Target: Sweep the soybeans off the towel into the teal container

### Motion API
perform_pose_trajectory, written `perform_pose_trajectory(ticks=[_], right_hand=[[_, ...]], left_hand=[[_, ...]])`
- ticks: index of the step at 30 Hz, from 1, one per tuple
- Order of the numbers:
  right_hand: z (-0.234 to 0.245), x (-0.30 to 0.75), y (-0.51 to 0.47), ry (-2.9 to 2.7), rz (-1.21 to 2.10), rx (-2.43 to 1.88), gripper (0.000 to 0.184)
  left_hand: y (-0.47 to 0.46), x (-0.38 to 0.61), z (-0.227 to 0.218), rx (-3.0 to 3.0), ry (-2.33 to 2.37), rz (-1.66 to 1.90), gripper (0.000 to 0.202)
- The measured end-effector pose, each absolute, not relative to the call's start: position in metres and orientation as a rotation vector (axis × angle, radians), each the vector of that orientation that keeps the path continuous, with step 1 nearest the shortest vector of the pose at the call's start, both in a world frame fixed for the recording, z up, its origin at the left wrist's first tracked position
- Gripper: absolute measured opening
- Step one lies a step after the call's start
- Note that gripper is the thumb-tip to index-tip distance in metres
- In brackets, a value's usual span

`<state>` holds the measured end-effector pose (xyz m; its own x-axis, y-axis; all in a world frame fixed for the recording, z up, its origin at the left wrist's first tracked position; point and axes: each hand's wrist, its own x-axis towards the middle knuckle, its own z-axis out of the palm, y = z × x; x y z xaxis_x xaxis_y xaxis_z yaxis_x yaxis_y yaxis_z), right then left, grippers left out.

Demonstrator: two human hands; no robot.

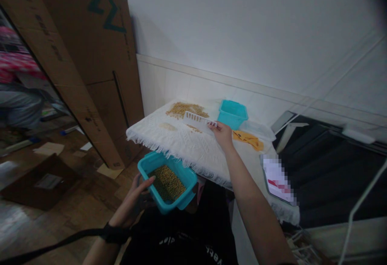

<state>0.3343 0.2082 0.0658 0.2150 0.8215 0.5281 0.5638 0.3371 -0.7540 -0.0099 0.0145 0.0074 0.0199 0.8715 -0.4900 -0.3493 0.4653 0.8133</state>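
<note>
My left hand [140,192] grips the near left rim of a teal plastic tub [165,208], its thumb hooked over the edge. The tub is held just below the table's fringed front edge, and yellowish beans [171,182] cover its bottom. Over the tabletop, my right hand [220,131] is closed on the right end of a white slotted plastic strip [198,119]. Just beyond the strip lies a heap of beans [186,109], and a few loose beans [194,129] are scattered on its near side. A small pale patch [167,126] lies on the cloth; I cannot make out what it is.
A white fringed cloth [208,152] covers the table. Toward the wall stands a second teal tub [232,113], with a yellow cloth [249,140] and a clear plastic container [258,130] beside it. A phone-like screen [278,180] lies at right. A tall cardboard box [99,55] stands left.
</note>
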Motion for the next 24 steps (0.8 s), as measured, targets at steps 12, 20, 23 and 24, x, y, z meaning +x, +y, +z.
perform_pose_trajectory(ticks=[12, 20, 23, 24], right_hand=[[0.0659, 0.336, 0.2084, -1.426, 0.269, -1.354, 0.032], [0.0637, 0.3337, 0.2091, -1.472, 0.308, -1.349, 0.026], [0.0644, 0.3344, 0.2088, -1.469, 0.305, -1.352, 0.03], [0.0647, 0.3349, 0.2088, -1.465, 0.303, -1.35, 0.031]], left_hand=[[0.0145, -0.01, 0.0052, 0.559, 1.196, 1.02, 0.106], [0.0133, -0.0091, 0.0083, 0.541, 1.196, 1.013, 0.11], [0.0119, -0.009, 0.0096, 0.559, 1.188, 1.022, 0.104], [0.0117, -0.009, 0.0096, 0.566, 1.187, 1.024, 0.102]])
